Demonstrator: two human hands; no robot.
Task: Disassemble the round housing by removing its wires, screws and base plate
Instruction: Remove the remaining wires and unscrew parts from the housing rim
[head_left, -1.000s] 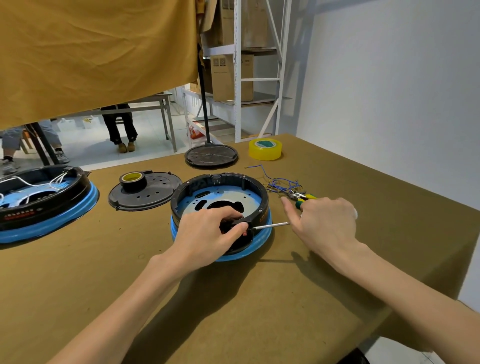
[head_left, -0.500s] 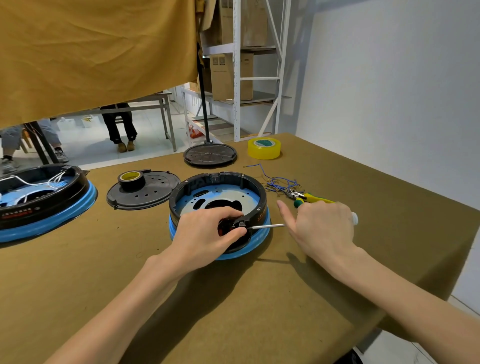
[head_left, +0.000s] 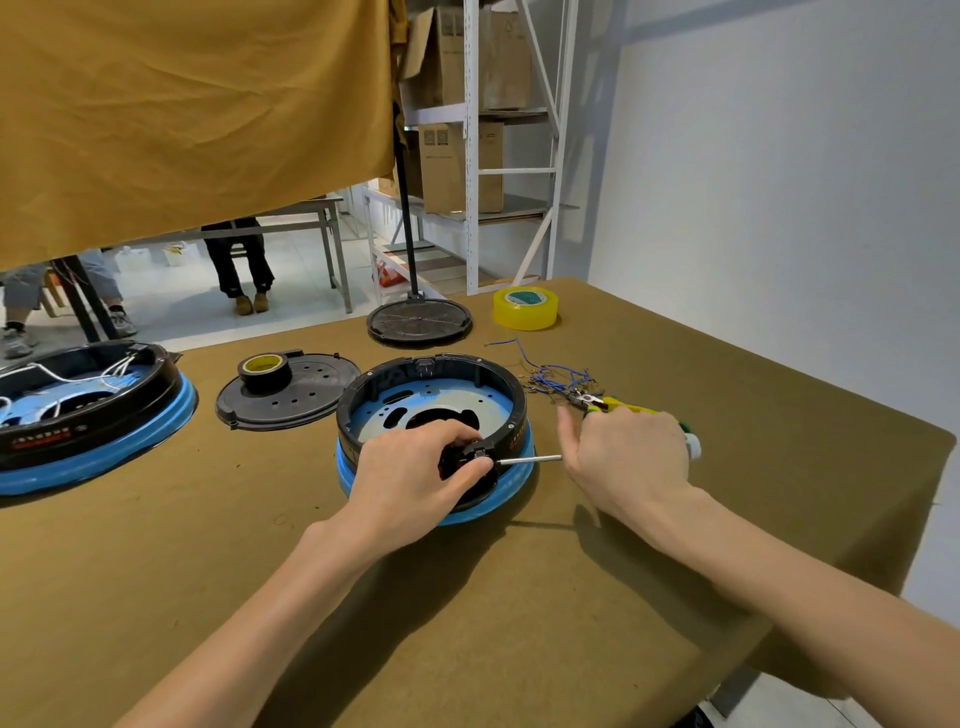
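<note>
On the far left sits a second housing (head_left: 88, 410), wires inside, untouched. Next along, the black plate (head_left: 291, 397) with a tape roll (head_left: 264, 370) on it lies flat, just beside the one I'm working on. The housing (head_left: 434, 415) itself stands mid-table on its blue rim, its blue-grey base plate (head_left: 415, 402) exposed inside the black ring.

My left hand (head_left: 415, 478) is curled over the near wall of the ring, thumb and fingers pinching a small black fitting (head_left: 470, 460) there. It has not budged over the last second, same clamp, same spot. The screwdriver (head_left: 530, 459) shaft runs level from that fitting to my right hand (head_left: 631, 457), tip seated at the wall.

What has changed is on the right: a second ago my forefinger reached out along the table toward the pliers; now it lifts up and the hand has rolled, fingers wrapped round the handle (white cap just poking out past the knuckles). That reads to me as a turn of the driver, so this side screw is probably backing out, not yet free.

Beyond my right hand lie the pliers (head_left: 613, 404) and the blue wires (head_left: 558, 376), already pulled and well clear. Yellow tape (head_left: 525, 307) sits at the far edge.
</note>
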